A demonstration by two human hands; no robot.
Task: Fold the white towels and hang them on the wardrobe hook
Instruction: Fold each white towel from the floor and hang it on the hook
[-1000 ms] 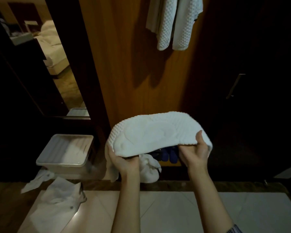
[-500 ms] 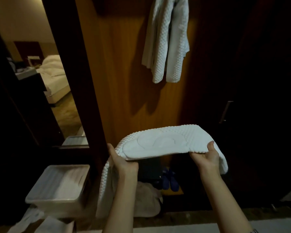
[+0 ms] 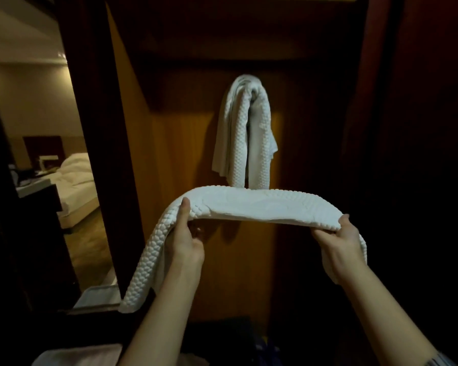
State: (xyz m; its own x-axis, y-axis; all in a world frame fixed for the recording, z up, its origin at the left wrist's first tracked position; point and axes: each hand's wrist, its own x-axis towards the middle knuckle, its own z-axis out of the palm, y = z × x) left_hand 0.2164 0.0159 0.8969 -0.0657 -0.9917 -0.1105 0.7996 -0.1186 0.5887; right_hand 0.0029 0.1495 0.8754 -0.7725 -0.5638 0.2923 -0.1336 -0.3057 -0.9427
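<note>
A folded white towel (image 3: pixel 251 207) with a bumpy weave stretches flat between my hands at chest height. My left hand (image 3: pixel 187 240) grips its left part, thumb on top, and a loose end hangs down to the lower left. My right hand (image 3: pixel 340 245) grips its right end. Straight behind and above it, another white towel (image 3: pixel 245 138) hangs doubled over the wardrobe hook (image 3: pixel 253 95), which the cloth mostly hides. The held towel sits just below the hanging towel's lower ends.
The hook is on an orange wooden wardrobe panel (image 3: pixel 175 154). A dark wooden post (image 3: pixel 95 128) stands at the left, with a bedroom and white bed (image 3: pixel 74 175) beyond it. A dark door (image 3: pixel 421 154) fills the right. White cloth (image 3: pixel 77 356) lies at the bottom left.
Both hands have lifted the folded towel upward toward the hanging towel. My view has tilted up, so the floor, the plastic box and the floor cloths have dropped out of sight.
</note>
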